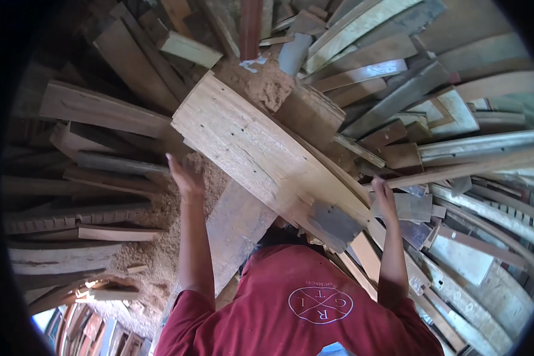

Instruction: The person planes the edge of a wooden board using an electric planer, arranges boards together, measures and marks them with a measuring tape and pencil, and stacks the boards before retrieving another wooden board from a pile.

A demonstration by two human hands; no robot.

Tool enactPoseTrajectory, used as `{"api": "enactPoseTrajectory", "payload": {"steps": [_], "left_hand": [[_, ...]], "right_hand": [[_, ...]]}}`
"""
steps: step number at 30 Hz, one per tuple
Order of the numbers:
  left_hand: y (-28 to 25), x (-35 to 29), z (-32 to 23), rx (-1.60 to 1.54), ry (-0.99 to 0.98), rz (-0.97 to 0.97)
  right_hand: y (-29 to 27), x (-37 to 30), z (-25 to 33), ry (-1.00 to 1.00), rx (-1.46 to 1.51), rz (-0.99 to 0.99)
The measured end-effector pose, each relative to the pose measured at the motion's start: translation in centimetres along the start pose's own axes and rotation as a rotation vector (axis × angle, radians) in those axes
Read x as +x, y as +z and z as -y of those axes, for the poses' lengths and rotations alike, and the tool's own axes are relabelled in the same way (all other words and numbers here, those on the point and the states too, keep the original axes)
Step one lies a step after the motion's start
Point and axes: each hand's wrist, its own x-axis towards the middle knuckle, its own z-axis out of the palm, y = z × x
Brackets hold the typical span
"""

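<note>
A wide pale wooden plank (pixel 243 139) with dark nail holes lies slantwise in front of me, a dark grey patch on its near right end. Just left of it, my left hand (pixel 187 180) is raised with its fingers apart, holding nothing and not touching the wood. My right hand (pixel 385 196) is beside the plank's right end; its fingers are partly hidden, so whether it grips the edge cannot be made out. Under the plank runs a grey-brown board (pixel 240 216). Another piece of wood shows along its far edge.
Brown sawdust (pixel 267 83) is heaped beyond the plank and spread on the left. Offcuts and boards (pixel 107 113) crowd the left side, and stacked long timbers (pixel 469 151) fill the right. A dark red post (pixel 251 29) stands at the far side.
</note>
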Motion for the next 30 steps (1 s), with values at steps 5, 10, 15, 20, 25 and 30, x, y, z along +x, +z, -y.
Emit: {"api": "enactPoseTrajectory", "payload": {"steps": [5, 10, 15, 20, 25, 30], "left_hand": [[3.5, -11.9, 8.8, 0.058, -0.064, -0.078], [3.3, -16.0, 9.2, 0.181, -0.05, -0.039], [4.1, -11.0, 9.8, 0.194, 0.351, 0.062], [9.1, -12.9, 12.1, -0.189, 0.295, 0.154], [9.7, -12.5, 13.2, -0.31, 0.296, 0.066], [9.4, -13.0, 14.2, -0.303, 0.303, 0.088]], "right_hand": [[1.8, 6.4, 9.2, -0.112, -0.208, 0.352], [9.4, 13.2, 19.9, -0.516, -0.6, 0.394], [20.4, 16.8, 19.9, -0.727, 0.004, 0.867], [24.2, 18.9, 15.0, -0.492, 0.1, 1.072], [24.6, 22.5, 10.0, -0.094, 0.371, 1.183], [25.4, 23.9, 8.9, -0.032, 0.339, 1.16]]}}
